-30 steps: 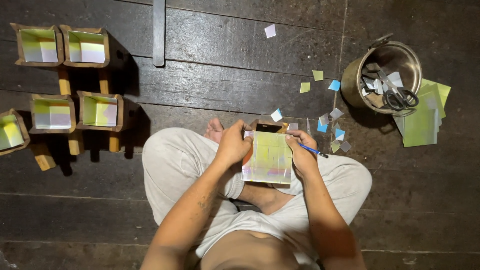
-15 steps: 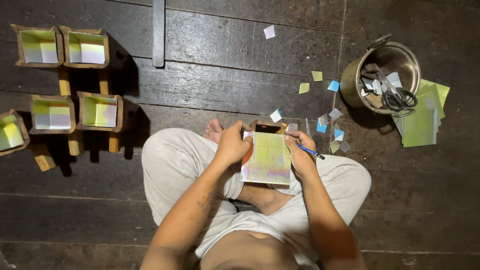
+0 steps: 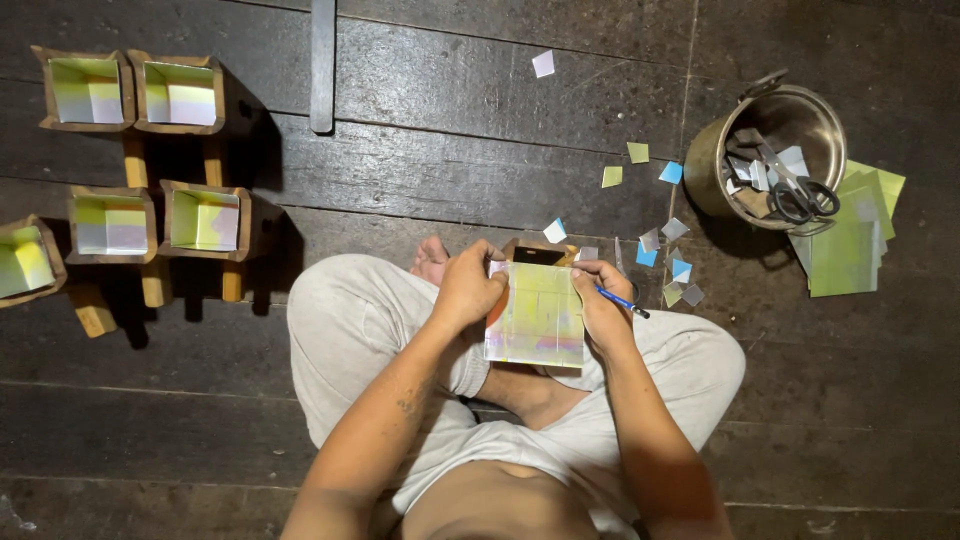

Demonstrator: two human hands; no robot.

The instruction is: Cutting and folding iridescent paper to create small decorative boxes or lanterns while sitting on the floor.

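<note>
The widest open stretch of wooden floor (image 3: 480,100) runs across the upper middle of the frame, broken only by a dark bar (image 3: 322,65) standing near the top and one paper scrap (image 3: 543,63). On the left, five open boxes (image 3: 205,220) on wooden legs crowd the way in two rows, close together. On the right, a metal pot (image 3: 715,170) holding scissors (image 3: 800,195) sits beside a stack of sheets (image 3: 850,240), touching it. Between the pot and the knees, small scraps (image 3: 665,250) litter the boards. The lower corners lie open on both sides of the legs (image 3: 340,330).
</note>
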